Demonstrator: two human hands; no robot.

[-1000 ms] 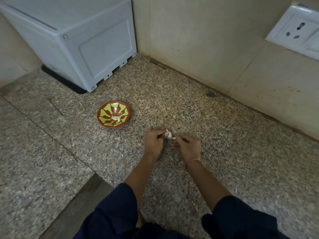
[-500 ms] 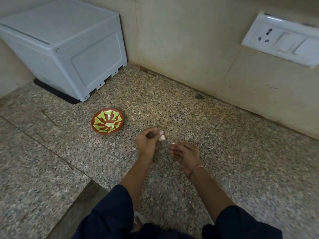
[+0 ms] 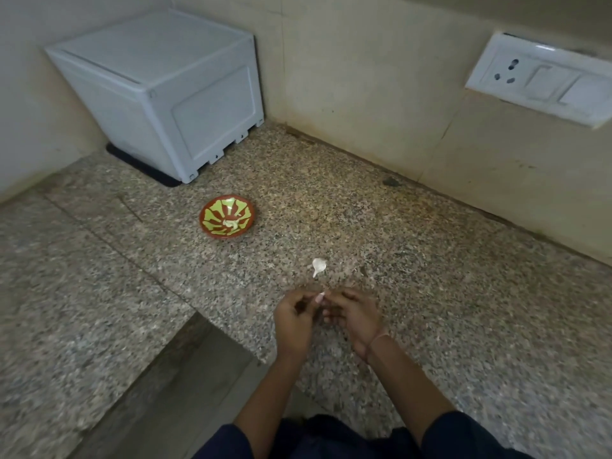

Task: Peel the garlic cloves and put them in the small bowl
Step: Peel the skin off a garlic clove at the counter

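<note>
Left hand (image 3: 294, 318), fingers curled, pinches a garlic clove (image 3: 320, 297).

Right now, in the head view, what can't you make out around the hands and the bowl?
Head view only:
The white bit in the left hand grip: small and motion-blurred, so clove or skin is unclear.
The right hand: its curled fingers hide whether it pinches the bit too.
The pale piece on the counter: too small to tell peel from clove.
The small bowl: its pale contents are too small to count.
</note>
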